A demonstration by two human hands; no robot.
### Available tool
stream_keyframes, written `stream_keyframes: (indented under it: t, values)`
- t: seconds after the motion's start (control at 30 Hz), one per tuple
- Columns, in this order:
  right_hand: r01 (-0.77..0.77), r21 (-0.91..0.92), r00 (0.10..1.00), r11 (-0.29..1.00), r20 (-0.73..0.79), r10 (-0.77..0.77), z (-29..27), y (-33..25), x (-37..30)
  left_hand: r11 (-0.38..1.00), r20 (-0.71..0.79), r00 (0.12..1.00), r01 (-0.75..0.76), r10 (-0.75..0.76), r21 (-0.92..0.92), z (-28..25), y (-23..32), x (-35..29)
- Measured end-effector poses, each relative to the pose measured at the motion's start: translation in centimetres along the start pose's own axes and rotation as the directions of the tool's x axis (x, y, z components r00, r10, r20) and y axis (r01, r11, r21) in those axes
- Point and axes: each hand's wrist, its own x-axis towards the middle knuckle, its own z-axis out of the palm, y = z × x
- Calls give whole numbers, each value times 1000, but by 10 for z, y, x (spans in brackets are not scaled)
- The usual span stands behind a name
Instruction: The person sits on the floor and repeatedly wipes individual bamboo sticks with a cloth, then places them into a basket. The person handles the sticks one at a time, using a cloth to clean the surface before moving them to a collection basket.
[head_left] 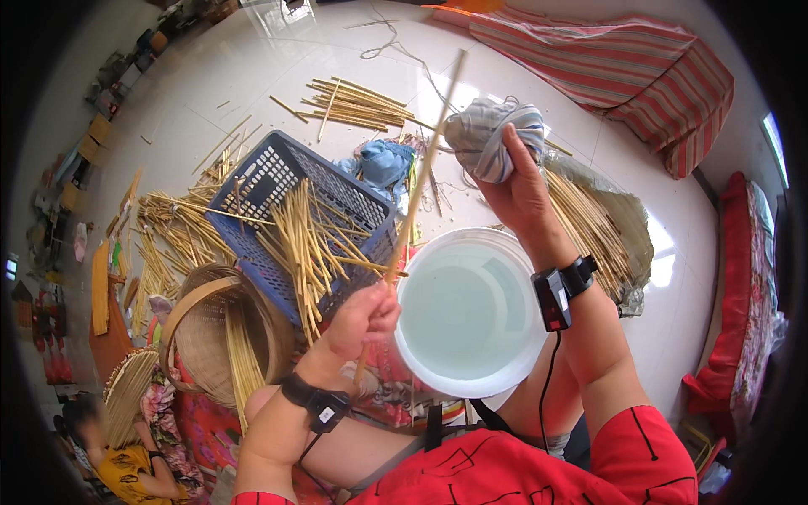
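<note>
My left hand (pixel 362 322) is closed around a long, thin tan stick (pixel 427 160). The stick slants up and away past the bucket's left side, its lower end showing below my fist. In my right hand (pixel 523 194) is a wadded cloth (pixel 481 139) with pale blue, white and grey stripes, held up with the thumb across it. Between my forearms stands a white bucket (pixel 459 390) of clear, slightly greenish water. Left of the stick, a dark blue plastic basket (pixel 263 168) holds many loose tan sticks (pixel 299 244).
A woven basket (pixel 198 341) with pale strips lies left. More sticks (pixel 358 105) lie on the far floor, and a bundle (pixel 585 223) sits on plastic sheeting at right. Blue cloth (pixel 387 164) lies behind the basket. A striped cover (pixel 606 67) hangs far right. Another person (pixel 139 463) sits lower left.
</note>
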Motion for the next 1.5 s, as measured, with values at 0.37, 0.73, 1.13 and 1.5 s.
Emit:
stream_keyframes:
  t: [0.37, 0.73, 1.13, 1.5]
  values:
    - [-421, 101, 853, 901, 381, 356, 18, 18, -37, 914, -150, 939, -336, 308, -228, -41, 49, -9]
    - [-398, -44, 903, 916, 159, 399, 23, 32, -35, 980, -701, 686, -171, 194, 103, -106, 52, -20]
    - [-282, -52, 925, 958, -281, 257, 18, 40, -27, 966, -765, 605, -24, 218, 257, -133, 26, 3]
    - [-309, -64, 928, 949, -241, 285, 17, 43, -28, 830, -763, 399, 8, 509, 557, -159, 23, -3]
